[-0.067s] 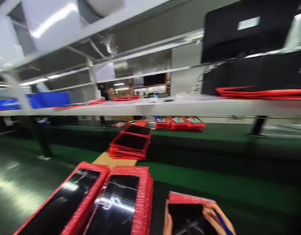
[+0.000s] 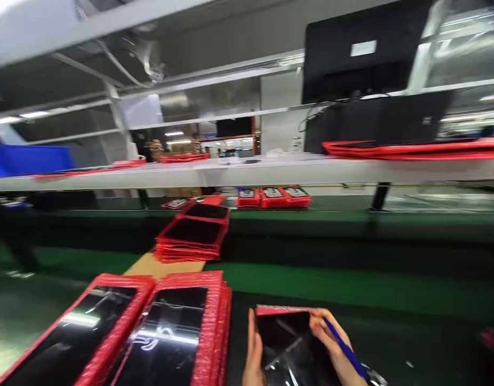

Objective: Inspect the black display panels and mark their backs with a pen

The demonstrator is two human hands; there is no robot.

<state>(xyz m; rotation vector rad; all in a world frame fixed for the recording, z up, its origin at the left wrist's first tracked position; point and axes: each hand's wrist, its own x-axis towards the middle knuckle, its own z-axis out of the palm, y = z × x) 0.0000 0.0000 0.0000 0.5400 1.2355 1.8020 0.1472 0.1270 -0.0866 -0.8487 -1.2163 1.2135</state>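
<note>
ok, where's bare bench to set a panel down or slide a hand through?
Free: green mat right of the cardboard, beyond the held panel; dark strip right of the right hand. Narrow gap between the near stack and the left hand. Crowded: near left, two red stacks side by side, another stack behind them.

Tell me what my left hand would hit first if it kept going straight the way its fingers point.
Left hand points away along the panel; ahead lies bare green belt, probably nothing nearer, though depth is unclear.
</note>
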